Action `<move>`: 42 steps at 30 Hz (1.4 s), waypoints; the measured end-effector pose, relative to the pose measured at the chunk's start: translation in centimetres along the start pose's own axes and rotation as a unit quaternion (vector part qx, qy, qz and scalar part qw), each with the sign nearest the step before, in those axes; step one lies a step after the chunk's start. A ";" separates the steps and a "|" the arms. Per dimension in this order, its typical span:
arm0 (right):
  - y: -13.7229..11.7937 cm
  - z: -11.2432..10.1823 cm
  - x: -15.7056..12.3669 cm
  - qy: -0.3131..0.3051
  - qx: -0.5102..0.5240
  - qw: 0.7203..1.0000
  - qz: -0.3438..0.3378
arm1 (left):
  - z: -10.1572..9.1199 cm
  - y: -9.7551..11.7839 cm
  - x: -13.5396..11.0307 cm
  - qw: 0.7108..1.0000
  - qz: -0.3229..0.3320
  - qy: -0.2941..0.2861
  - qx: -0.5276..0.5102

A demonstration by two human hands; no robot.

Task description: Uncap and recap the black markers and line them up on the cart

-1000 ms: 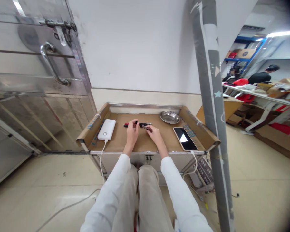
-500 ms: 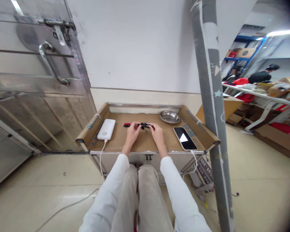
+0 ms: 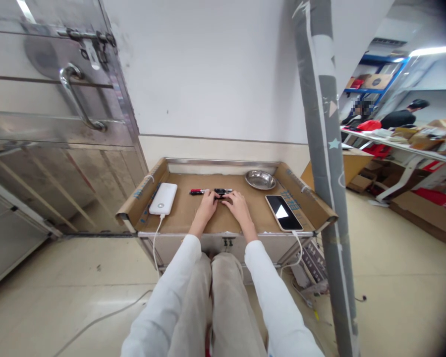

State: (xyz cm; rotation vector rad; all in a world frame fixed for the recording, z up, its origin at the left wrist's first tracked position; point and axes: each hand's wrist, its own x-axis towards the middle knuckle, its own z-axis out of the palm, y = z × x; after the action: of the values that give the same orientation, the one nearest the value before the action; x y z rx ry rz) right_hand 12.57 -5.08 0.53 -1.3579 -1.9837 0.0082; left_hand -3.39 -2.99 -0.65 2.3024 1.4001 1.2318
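Note:
On the cardboard-lined tabletop (image 3: 186, 220), my left hand (image 3: 207, 207) and my right hand (image 3: 238, 204) are close together, their fingertips bent inward. A small dark piece (image 3: 219, 197) shows between them, too small to name. Both hands look closed at it, though the fingers partly hide the contact. Just beyond the fingertips lies a black pen-like stick (image 3: 223, 191) with pale marks. Left of it, a red and black pen-like stick (image 3: 196, 192) lies partly behind my left hand.
A white power bank (image 3: 163, 199) with a cable lies left. At right are a phone (image 3: 283, 213) with a cable and a round metal dish (image 3: 260, 180). Raised cardboard sides (image 3: 307, 194) edge the tabletop. A grey wrapped pipe (image 3: 329, 148) stands at right; people sit farther back.
Both hands have drawn slightly nearer to me and closer together. The black stick, earlier between my fingertips, now lies just beyond them.

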 end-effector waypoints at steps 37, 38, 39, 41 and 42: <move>-0.3 -0.2 0.1 0.017 -0.132 0.989 0.063 | -0.8 2.3 -0.5 0.934 -0.177 0.089 0.296; -0.3 -0.2 0.1 0.016 -0.133 0.989 0.065 | -0.8 2.4 -0.6 0.933 -0.178 0.086 0.302; -0.3 -0.2 0.1 0.015 -0.133 0.989 0.067 | -0.8 2.5 -0.7 0.931 -0.179 0.084 0.307; -0.2 -0.2 0.1 0.012 -0.133 0.988 0.072 | -0.8 2.5 -0.7 0.927 -0.188 0.080 0.316; -0.2 -0.1 0.1 0.012 -0.134 0.988 0.074 | -0.8 2.6 -0.7 0.925 -0.194 0.079 0.318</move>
State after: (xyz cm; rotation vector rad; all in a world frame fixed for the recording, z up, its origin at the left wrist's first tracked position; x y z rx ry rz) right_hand 12.46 -5.16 0.74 -1.6666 -1.9092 -0.2113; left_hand -2.43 -5.13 0.82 2.1142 2.4665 0.9444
